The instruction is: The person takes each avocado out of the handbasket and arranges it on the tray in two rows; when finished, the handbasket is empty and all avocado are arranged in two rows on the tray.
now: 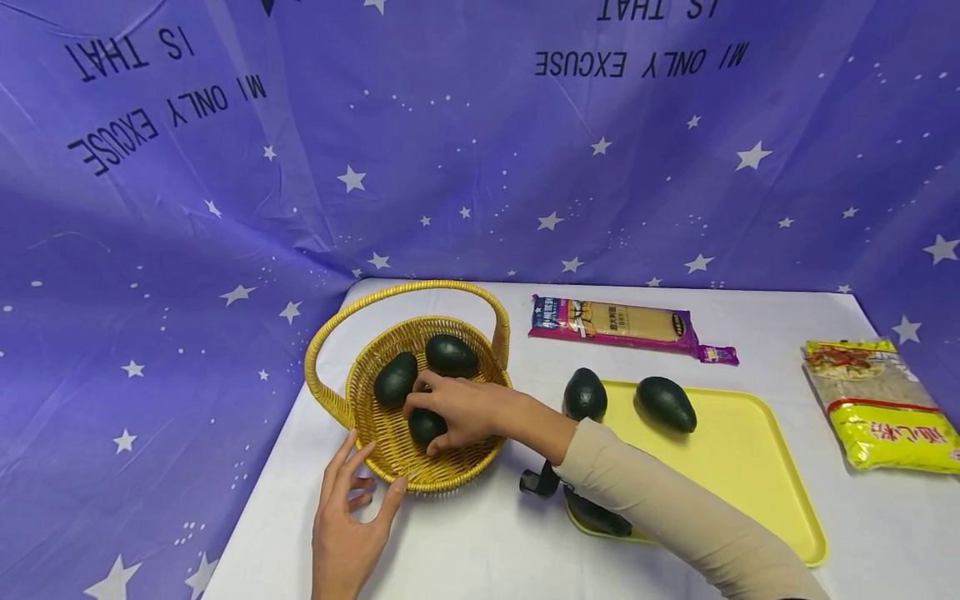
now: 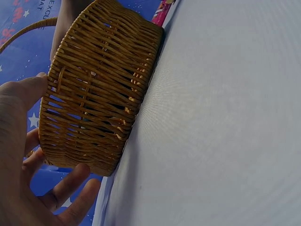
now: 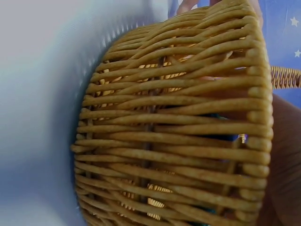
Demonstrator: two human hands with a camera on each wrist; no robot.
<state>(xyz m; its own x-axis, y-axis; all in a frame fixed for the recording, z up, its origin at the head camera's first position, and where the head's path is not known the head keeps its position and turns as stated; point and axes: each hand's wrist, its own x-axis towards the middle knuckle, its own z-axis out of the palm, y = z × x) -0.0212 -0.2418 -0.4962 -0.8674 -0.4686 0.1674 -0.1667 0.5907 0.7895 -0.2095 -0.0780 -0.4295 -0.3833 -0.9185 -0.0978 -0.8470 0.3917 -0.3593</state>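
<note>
White table [image 1: 465, 542] carries a yellow tray [image 1: 750, 467] at 3 o'clock and a wicker basket [image 1: 450, 475] at 9 o'clock. Left hand [image 1: 348, 525], fingers spread and relaxed, touches the basket's near rim. Right hand [image 1: 457, 412], fingers curled, grips an avocado [image 1: 424, 427] inside the basket, two others just beyond at 12 o'clock.

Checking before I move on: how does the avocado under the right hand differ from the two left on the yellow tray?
The avocado in the basket lies on wicker, half covered by the right hand curled over it; the tray avocados lie bare and untouched on the yellow tray. The basket one has two neighbours; the tray pair lie apart. All look alike: dark green, oval.
</note>
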